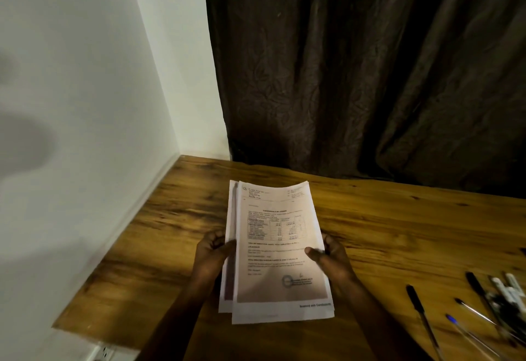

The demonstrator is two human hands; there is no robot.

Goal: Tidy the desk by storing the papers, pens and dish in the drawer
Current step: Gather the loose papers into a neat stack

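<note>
One left grip (212,252), one right grip (333,258), at least two papers (273,246), some seven pens (413,296), one surface (384,232).

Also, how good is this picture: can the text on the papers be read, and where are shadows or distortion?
Head view: dim, warm light; the papers, held by the left hand and right hand, are slightly blurred, small print unreadable. Head view again: a broad soft shadow lies on the wall; the pens near the right edge look smeared.

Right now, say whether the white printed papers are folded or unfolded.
Unfolded: left hand and right hand hold the white printed papers flat, full-length.
</note>
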